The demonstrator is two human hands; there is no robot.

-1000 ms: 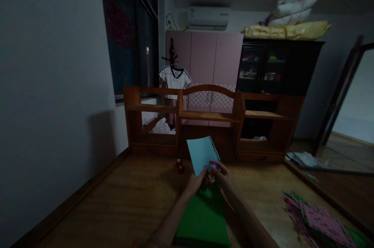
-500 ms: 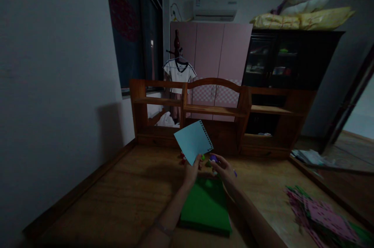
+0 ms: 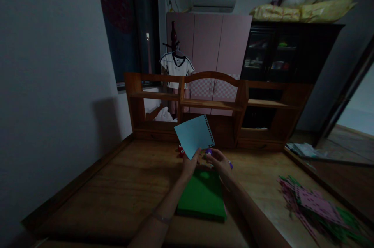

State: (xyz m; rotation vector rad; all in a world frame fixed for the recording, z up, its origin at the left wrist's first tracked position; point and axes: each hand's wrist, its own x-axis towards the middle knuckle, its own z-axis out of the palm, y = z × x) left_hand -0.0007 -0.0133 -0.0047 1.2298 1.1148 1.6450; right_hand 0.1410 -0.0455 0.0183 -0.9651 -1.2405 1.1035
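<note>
Our left hand [image 3: 189,164] is pinching the lower corner of the blue card [image 3: 194,135] just below the middle of the frame, and the card is standing up and away from it, tilting toward the upper right. Its long axis is running from that held corner up to the punched edge, the row of small holes facing right. Our right hand [image 3: 219,161] is closing around a small purple punch [image 3: 209,151], just right of the left hand and almost touching it. So the card is lying above and slightly left of the punch, with its punched edge as the side nearest the right hand; the left hand is the one nearer the card.

Below both hands we are seeing a green stack [image 3: 202,195] lying flat on the worktop [image 3: 122,185]. Small red punches [image 3: 180,150] are sitting just left of the card's lower corner. At the lower right of the frame, pink and green sheets [image 3: 317,207] are lying spread out, well apart from the hands.
</note>
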